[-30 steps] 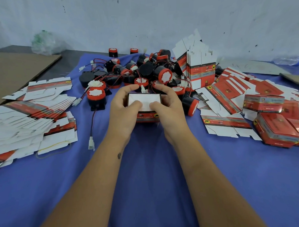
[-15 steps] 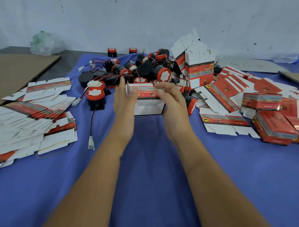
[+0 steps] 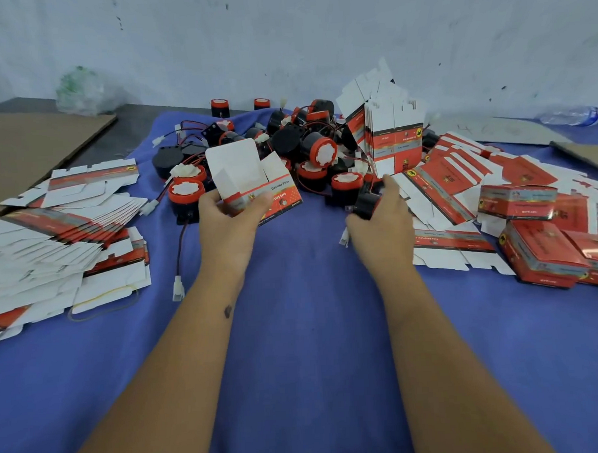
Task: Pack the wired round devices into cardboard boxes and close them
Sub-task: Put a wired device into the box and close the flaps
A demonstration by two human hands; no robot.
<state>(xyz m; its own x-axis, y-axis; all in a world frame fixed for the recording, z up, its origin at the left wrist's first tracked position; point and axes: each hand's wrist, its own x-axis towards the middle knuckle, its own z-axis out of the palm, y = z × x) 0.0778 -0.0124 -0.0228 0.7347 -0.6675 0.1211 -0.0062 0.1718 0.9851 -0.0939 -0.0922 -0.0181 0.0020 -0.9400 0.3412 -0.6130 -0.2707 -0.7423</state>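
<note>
A: Gripping what with the left hand [image 3: 229, 226]?

B: Clasping an erected cardboard box [image 3: 254, 187], top flap up and mouth open toward the pile. Held tilted that way, presumably, to take a device straight in. Nothing visible inside so far.

A: And the right hand [image 3: 379, 219]?

B: Curled round 1 wired round device [image 3: 365, 203], black body showing, lifted just off the blue-covered table [image 3: 295, 329]. White connector [image 3: 344, 238] dangling below the palm. Well apart from the box, so not yet loaded.

A: Where from?

B: Likely from the heap of devices [image 3: 287, 141] straight ahead, red caps and black bodies tangled in red-and-black wire. Kept central, probably within reach of either hand.

A: Other boxes?

B: Flat blanks fanned out at left [image 3: 51, 237], more flat blanks at right [image 3: 443, 185], and 1 bundle of blanks standing upright [image 3: 395, 140] behind the heap. Closed red boxes [image 3: 538, 250] stacked at far right, at least 3; contents hidden, presumably finished ones set aside out of the way.

A: Anything else?

B: Yellow rubber band [image 3: 102, 303] on the left blanks, brown cardboard sheet [image 3: 30, 145] beyond, plastic bottle [image 3: 573, 115] at the far right edge.

A: Next step?

B: Probably tucking wire and device into the open box, then folding the flaps shut.
</note>
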